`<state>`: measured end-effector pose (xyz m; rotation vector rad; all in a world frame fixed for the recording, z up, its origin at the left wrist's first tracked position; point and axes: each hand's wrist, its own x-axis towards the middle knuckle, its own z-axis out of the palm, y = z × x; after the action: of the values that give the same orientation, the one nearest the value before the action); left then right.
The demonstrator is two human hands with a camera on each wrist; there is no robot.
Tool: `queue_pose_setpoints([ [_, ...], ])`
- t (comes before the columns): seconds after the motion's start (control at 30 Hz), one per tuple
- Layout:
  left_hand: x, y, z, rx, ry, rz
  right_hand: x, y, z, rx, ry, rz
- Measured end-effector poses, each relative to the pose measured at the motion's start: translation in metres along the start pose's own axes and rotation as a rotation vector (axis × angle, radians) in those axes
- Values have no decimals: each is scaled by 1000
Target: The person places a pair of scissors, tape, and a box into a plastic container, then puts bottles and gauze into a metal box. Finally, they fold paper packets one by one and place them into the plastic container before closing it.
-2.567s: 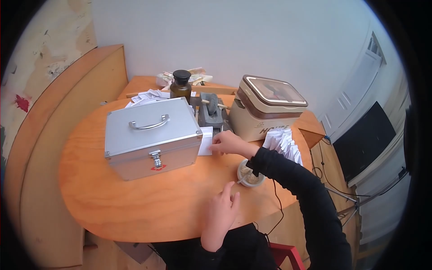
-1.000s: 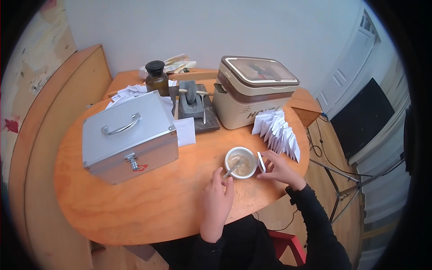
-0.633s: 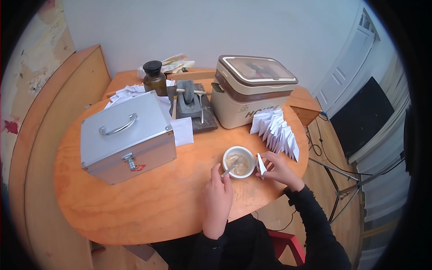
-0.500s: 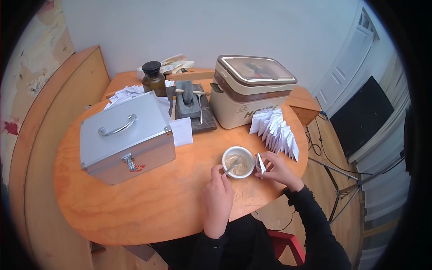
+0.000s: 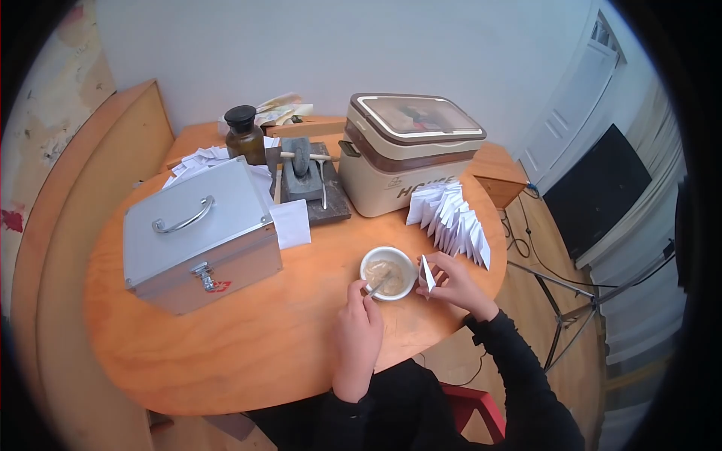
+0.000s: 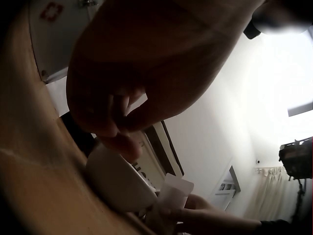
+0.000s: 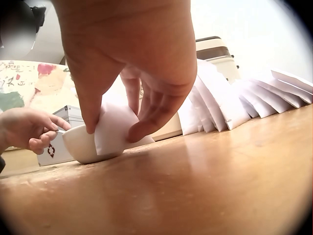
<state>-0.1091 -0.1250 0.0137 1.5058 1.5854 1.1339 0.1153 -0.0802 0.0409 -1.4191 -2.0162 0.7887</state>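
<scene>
A white bowl (image 5: 365, 264) of pale, paste-like stuff stands near the table's front edge, with a spoon (image 5: 378, 286) leaning in it. My left hand (image 5: 358, 340) pinches the spoon's handle between thumb and fingers at the bowl's near left rim. Just right of the bowl, my right hand (image 5: 462, 290) holds a small white paper packet (image 5: 427, 275) on edge, its sides spread into a wedge. In the right wrist view the packet (image 7: 115, 131) overlaps the bowl (image 7: 78, 143), thumb on one side and fingers on the other.
Folded white packets (image 5: 453, 222) fan out behind my right hand. A silver case (image 5: 199, 233) stands left, with a single packet (image 5: 292, 223) beside it. Behind are a stone grinder (image 5: 303, 177) on a dark board, a brown jar (image 5: 244, 139) and a beige lidded box (image 5: 402, 165).
My right hand has come from beside the silver case to the bowl, holding a packet, which has spread wider. My left hand has moved up and taken the spoon's handle.
</scene>
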Motion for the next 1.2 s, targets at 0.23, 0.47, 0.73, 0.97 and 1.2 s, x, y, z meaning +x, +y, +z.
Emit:
queue_pose_setpoints([
  [0.23, 0, 1, 3, -5, -48, -4, -1, -5, -5, -13, 4, 1],
  [0.47, -7, 11, -15, -187, -68, -56, -1, 0, -2, 28, -43, 5],
  [0.73, -11, 16, -9, -154, -123, 31, -1, -6, 1, -30, -60, -26],
  [0.97, -15, 22, -2, 170, -93, 230, -10, -4, -1, -156, -2, -47],
  [1.2, -13, 19, -13, -51, -27, 74, -15, 43, -71, -209, 266, 165],
])
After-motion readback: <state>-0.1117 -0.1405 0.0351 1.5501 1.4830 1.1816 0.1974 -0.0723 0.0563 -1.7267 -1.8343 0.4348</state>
